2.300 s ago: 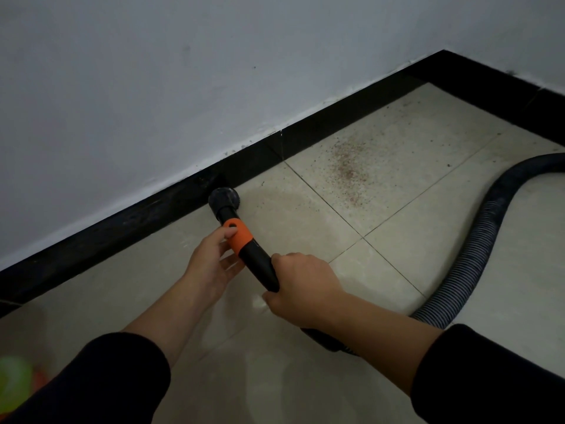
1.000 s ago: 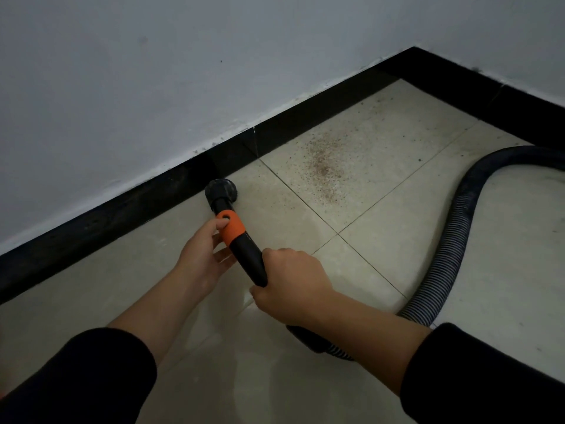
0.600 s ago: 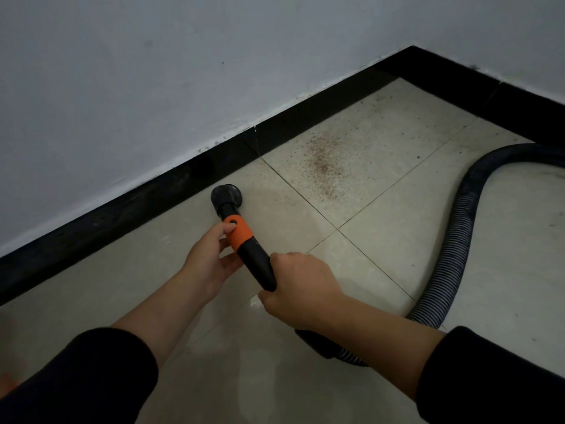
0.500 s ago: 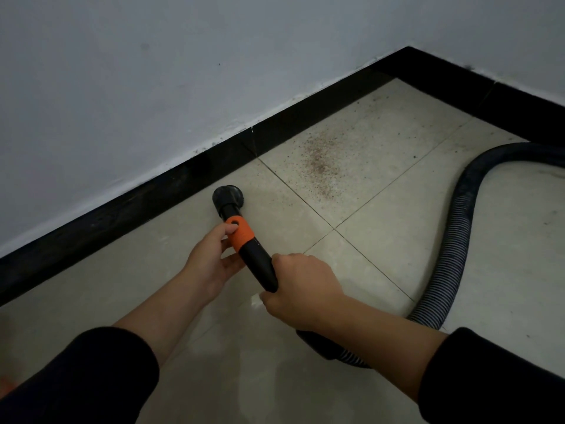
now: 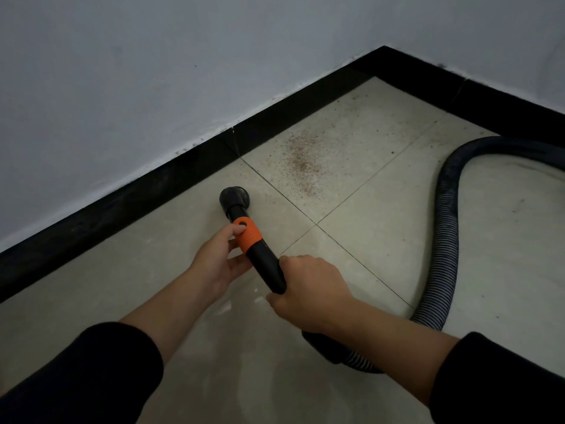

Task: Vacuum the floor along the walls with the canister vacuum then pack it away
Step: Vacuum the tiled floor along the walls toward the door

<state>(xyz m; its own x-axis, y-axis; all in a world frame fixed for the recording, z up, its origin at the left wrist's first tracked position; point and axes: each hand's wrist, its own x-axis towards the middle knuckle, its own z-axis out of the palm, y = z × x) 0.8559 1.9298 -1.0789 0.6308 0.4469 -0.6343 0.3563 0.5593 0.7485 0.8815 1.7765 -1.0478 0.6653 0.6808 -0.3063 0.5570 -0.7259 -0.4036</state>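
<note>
Pale floor tiles (image 5: 382,255) meet a grey-white wall (image 5: 153,71) along a black skirting (image 5: 137,194), which turns a corner at the upper right. A reddish debris patch (image 5: 302,162) lies on the next tile.

The vacuum wand (image 5: 264,264) slants from near the person up and leftward, with its round brush head (image 5: 234,197) on the floor pointing at the skirting. The ribbed hose (image 5: 446,224) loops away to the right.

The left hand (image 5: 217,261) pinches the orange collar (image 5: 248,237), and the right hand (image 5: 308,289) grips the wand behind it. Two seconds ago the head touched the skirting; now it sits just clear.
</note>
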